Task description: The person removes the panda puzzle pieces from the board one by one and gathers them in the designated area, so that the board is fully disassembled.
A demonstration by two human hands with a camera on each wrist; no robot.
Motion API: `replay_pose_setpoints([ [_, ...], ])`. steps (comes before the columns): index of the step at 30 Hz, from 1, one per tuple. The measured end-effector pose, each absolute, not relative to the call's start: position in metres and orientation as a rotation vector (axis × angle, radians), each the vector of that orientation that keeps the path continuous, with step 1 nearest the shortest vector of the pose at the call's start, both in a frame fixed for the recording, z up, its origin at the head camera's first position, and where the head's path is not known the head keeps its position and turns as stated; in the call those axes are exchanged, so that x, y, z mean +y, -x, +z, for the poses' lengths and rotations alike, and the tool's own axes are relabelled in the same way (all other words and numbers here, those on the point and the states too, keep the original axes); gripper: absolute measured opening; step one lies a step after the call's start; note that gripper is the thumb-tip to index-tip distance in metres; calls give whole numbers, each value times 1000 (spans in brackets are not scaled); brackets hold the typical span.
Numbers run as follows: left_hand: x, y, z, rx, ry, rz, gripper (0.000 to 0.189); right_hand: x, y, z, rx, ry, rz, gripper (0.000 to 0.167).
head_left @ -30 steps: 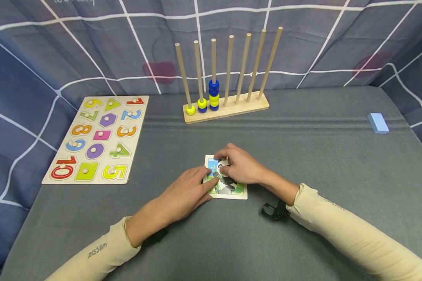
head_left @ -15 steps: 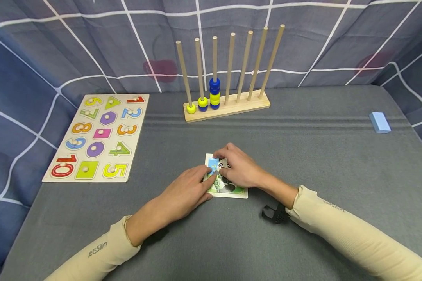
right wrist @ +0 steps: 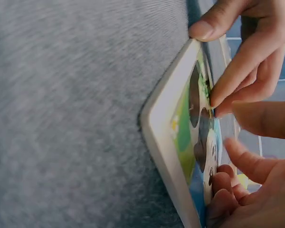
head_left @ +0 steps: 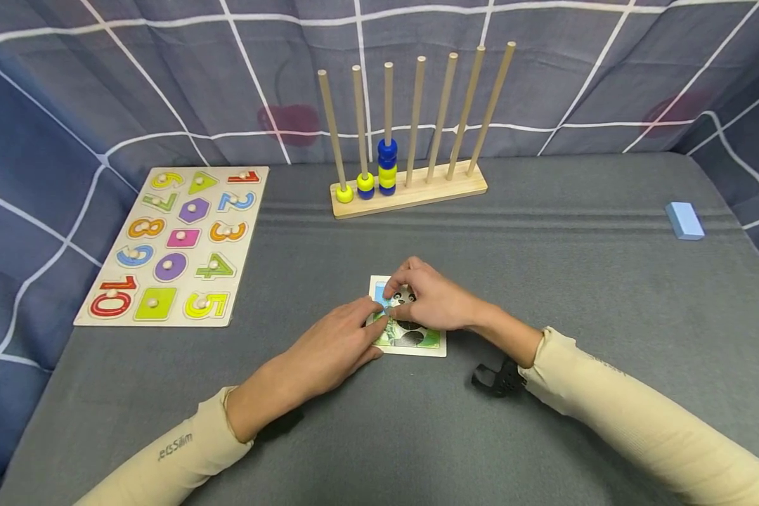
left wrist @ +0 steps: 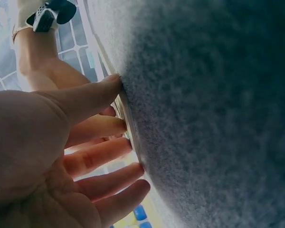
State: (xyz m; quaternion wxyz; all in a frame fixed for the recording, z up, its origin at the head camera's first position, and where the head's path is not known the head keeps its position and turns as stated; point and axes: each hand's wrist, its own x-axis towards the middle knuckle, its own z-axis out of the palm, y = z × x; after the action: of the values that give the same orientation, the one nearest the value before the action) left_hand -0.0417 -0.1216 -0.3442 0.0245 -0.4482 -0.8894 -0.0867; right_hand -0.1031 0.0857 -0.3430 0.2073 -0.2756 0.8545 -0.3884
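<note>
A small panda picture puzzle with a pale frame lies flat on the grey table in the head view. My left hand rests at its left side, fingers extended onto the picture and thumb by the near left corner. Over the upper part arches my right hand, fingertips on the blue sky area. In the right wrist view, its thumb and index finger stand apart above the puzzle, with no piece visible between them. Fingers hide part of the picture's left side. The left wrist view shows the left fingertips along the frame's edge.
Beyond the puzzle stands a wooden peg rack with blue and yellow beads on its left pegs. A number-and-shape peg board lies at left. A light-blue block lies far right. Grid-patterned cloth walls the table.
My right thumb has shifted slightly left toward the left fingertips, uncovering more of the panda's face. The left hand stays nearly still, and the head view has tilted slightly.
</note>
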Motion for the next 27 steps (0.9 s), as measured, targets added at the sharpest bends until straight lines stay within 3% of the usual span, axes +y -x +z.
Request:
replay_pose_setpoints([
  [5, -122, 42, -344, -2750, 1394, -270, 33, 86, 99, -343, 2424, 768, -1053, 40],
  [19, -121, 41, -344, -2744, 1391, -246, 36, 86, 100, -345, 2574, 916, -912, 41],
  [27, -122, 41, -344, -2751, 1382, -226, 34, 82, 110, -342, 2420, 813, -1049, 38],
])
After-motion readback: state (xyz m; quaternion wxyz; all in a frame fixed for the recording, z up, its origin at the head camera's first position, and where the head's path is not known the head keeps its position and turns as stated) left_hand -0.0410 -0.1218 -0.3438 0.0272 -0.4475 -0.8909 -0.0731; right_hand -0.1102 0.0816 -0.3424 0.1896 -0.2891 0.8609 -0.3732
